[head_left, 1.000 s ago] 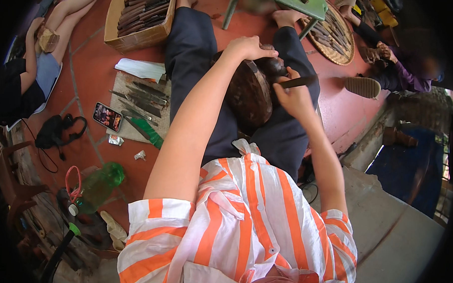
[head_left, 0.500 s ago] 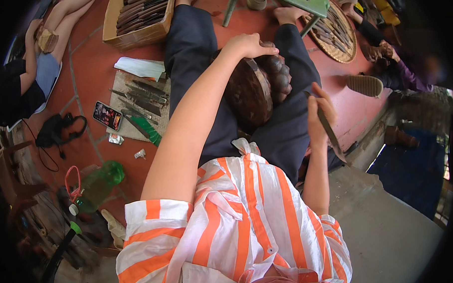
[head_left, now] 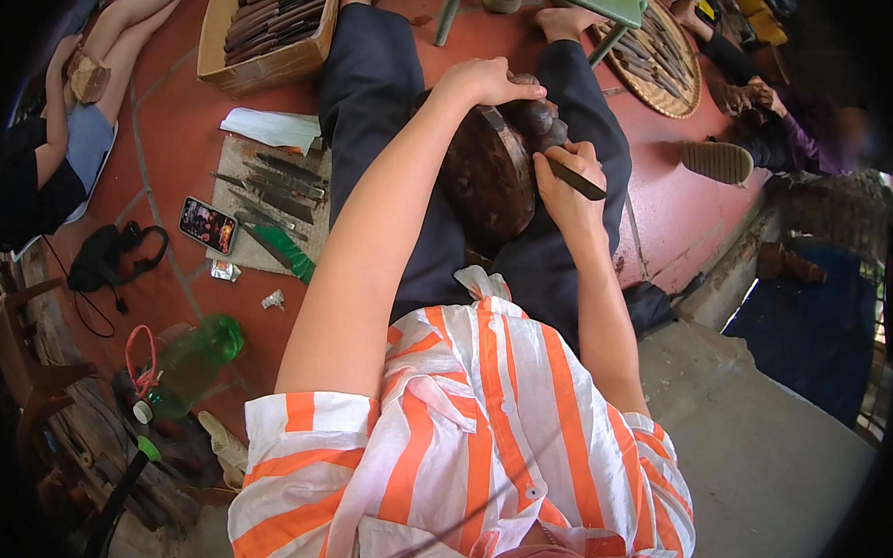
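A dark brown wood carving (head_left: 481, 187), with a broad smooth oval side and rounded knobs, rests between my thighs. My left hand (head_left: 485, 84) reaches over its top, fingers curled round the far end. At the carving's right side, my right hand (head_left: 574, 171) grips a slim carving knife (head_left: 585, 186) close against the knobs. One end of the knife sticks out to the right behind my fingers; the end at the wood is hidden by the hand.
On the left, several blades (head_left: 277, 189) lie on a mat (head_left: 318, 164) beside a phone (head_left: 208, 224). A cardboard box (head_left: 267, 73) of dark wooden-handled tools, a green stool (head_left: 599, 4) and a round woven tray (head_left: 691, 96) stand ahead. A green bottle (head_left: 183, 368) lies lower left. Other people sit at both sides.
My right hand has swung in from the right, bringing the knife from beside my thigh to the carving. The left hand keeps its hold, and the carving appears slightly turned.
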{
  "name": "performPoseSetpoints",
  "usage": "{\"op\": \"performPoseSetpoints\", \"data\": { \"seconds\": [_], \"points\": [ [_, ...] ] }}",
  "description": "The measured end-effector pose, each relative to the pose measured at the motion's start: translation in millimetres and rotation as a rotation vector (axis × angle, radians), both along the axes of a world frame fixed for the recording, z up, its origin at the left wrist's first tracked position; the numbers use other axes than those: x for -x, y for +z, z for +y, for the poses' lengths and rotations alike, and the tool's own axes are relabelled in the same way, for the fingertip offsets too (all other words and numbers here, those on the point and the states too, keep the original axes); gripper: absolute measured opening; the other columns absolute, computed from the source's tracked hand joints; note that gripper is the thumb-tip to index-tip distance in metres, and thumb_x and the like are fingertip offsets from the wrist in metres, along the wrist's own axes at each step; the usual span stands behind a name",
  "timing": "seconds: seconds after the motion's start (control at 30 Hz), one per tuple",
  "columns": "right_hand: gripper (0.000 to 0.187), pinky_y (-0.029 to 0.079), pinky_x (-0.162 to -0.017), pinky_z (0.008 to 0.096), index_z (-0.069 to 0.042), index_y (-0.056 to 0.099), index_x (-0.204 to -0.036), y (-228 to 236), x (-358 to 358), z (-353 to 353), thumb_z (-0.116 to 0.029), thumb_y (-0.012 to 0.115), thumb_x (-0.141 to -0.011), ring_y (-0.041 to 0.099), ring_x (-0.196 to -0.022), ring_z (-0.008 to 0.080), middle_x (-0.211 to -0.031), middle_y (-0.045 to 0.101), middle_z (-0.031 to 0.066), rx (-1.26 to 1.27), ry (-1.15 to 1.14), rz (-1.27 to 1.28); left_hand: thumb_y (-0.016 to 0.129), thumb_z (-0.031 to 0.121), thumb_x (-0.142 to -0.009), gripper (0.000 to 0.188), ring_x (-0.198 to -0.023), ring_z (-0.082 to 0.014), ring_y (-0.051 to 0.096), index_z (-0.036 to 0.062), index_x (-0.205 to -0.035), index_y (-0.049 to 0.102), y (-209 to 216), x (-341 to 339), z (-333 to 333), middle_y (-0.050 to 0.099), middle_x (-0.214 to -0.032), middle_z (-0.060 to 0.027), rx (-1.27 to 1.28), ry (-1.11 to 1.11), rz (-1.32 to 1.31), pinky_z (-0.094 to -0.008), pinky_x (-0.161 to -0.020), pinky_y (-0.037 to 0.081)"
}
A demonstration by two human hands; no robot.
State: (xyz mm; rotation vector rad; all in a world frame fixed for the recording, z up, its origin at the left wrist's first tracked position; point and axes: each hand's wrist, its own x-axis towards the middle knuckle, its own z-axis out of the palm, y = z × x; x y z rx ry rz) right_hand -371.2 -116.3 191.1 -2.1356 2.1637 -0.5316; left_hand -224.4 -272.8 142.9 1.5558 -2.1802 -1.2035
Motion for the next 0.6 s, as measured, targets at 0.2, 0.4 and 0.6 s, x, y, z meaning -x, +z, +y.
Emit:
{"op": "performPoseSetpoints", "data": {
  "seconds": [0.2,0.4,0.6],
  "points": [
    [0.014,0.051,-0.077,0.0388,-0.001,0.069,-0.081,1,32,1,-0.015,0.067,-0.078,0.064,-0.088,0.0344,-0.097,0.065,0.0165,-0.024,0.132,-0.272,0.058,0.082,-0.062,0.099,-0.11,-0.03,0.06,-0.0006,-0.117,0.06,5,3,2,0.064,-0.115,-0.0169,-0.005,-0.015,-0.021,-0.0411,-0.091,0.047],
    [0.016,0.052,-0.076,0.0409,-0.005,0.069,-0.086,0,1,5,-0.019,0.067,-0.079,0.063,-0.083,0.0367,-0.096,0.062,0.0186,0.066,0.131,0.111,0.058,0.082,-0.062,0.098,-0.11,-0.0305,0.06,0.0002,-0.116,0.061,1,0,1,0.065,-0.114,-0.0174,0.019,0.0,-0.029,-0.0425,-0.091,0.047],
    [0.015,0.051,-0.08,0.0409,-0.001,0.069,-0.082,-1,30,1,-0.016,0.066,-0.078,0.064,-0.089,0.0364,-0.101,0.064,0.0188,-0.025,0.158,-0.241,0.058,0.081,-0.062,0.097,-0.111,-0.0303,0.06,0.002,-0.118,0.06,5,2,2,0.064,-0.115,-0.018,-0.008,-0.019,-0.023,-0.0412,-0.092,0.047]
  ]
}}
